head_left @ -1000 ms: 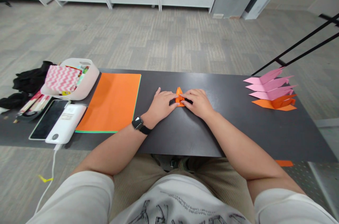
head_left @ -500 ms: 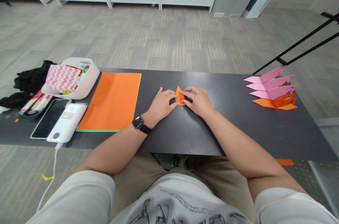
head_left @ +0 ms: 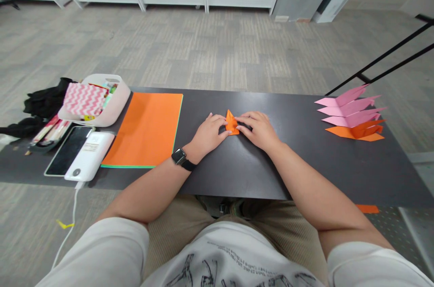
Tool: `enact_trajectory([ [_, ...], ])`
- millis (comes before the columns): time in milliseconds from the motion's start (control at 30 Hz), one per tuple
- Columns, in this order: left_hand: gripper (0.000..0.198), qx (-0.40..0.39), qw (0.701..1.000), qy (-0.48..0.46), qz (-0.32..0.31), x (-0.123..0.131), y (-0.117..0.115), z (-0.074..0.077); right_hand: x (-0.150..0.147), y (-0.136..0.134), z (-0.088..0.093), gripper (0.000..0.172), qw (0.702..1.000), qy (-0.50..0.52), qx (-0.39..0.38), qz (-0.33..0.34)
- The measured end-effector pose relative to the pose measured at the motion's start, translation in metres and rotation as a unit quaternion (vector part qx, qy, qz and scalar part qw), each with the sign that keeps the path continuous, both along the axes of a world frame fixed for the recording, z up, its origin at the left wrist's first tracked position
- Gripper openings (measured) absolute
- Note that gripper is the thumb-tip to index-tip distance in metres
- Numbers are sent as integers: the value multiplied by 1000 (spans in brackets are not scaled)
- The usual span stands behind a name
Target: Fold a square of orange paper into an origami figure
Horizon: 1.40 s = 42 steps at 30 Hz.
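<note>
A small piece of folded orange paper (head_left: 231,123) lies on the dark table in front of me, its pointed tip facing away. My left hand (head_left: 210,134) pinches its left side between thumb and forefinger. From the other side, the thumb and forefinger of my right hand (head_left: 260,131) close on the paper's right edge. Creases show on its upper face, while its underside is hidden. To the right stand several folded paper birds: pink ones (head_left: 352,108) in a row and an orange one (head_left: 359,131) nearest me.
On the left lies a stack of orange sheets (head_left: 145,129) with a green edge beneath. Beyond it are a white basket (head_left: 117,101), a phone (head_left: 69,149), a white power bank (head_left: 90,156) with a cable, and black cloth (head_left: 47,99). An orange strip (head_left: 368,209) shows below the table's front edge.
The right thumb and fingers have shifted slightly rightward off the paper's middle to its edge, uncovering more of it. The whole view has shifted a little. The left hand keeps its pinch.
</note>
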<state>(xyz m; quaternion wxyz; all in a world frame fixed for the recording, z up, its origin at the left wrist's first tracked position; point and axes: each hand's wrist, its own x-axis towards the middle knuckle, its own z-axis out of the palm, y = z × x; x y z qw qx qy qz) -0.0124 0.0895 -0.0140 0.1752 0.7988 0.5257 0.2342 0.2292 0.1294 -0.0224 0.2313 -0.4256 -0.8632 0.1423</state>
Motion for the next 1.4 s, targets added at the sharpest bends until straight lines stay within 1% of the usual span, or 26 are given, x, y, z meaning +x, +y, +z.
enact_trajectory([
  [167, 10, 5, 1000, 3, -5, 0, 0, -1, 4, -2, -2, 20, 1000, 0, 3, -2],
  [367, 9, 9, 1000, -6, -3, 0, -1, -3, 0, 0, -10, 20, 1000, -6, -6, 1],
  [567, 18, 15, 1000, 0, 19, 0, -6, -5, -1, -1, -13, 21, 1000, -7, 2, 0],
  [633, 22, 24, 1000, 11, 6, 0, -6, -5, -2, -1, -14, 22, 1000, -9, 2, 0],
  [733, 30, 32, 998, 41, -37, 0, -6, -3, -1, -1, -14, 22, 1000, -11, 1, 3],
  [800, 32, 31, 996, 63, -59, 0, -5, -4, 0, -2, -13, 22, 1000, -12, 3, 5],
  [867, 32, 30, 994, 74, -69, 0, -4, -4, 1, -3, -11, 22, 1000, -13, 6, 9],
  [1033, 31, 25, 995, 70, -66, -2, -4, -6, 2, -4, -9, 25, 1000, -13, 9, 23],
  [1133, 30, 25, 995, 72, -64, -1, -4, -6, 2, -4, -11, 24, 1000, -11, 6, 25],
  [1300, 29, 29, 994, 84, -66, -2, -3, -5, 1, -4, -13, 20, 1000, 3, 9, 12],
  [1400, 33, 34, 993, 100, -50, -2, -4, -3, 0, -4, -12, 19, 1000, 9, 8, 3],
])
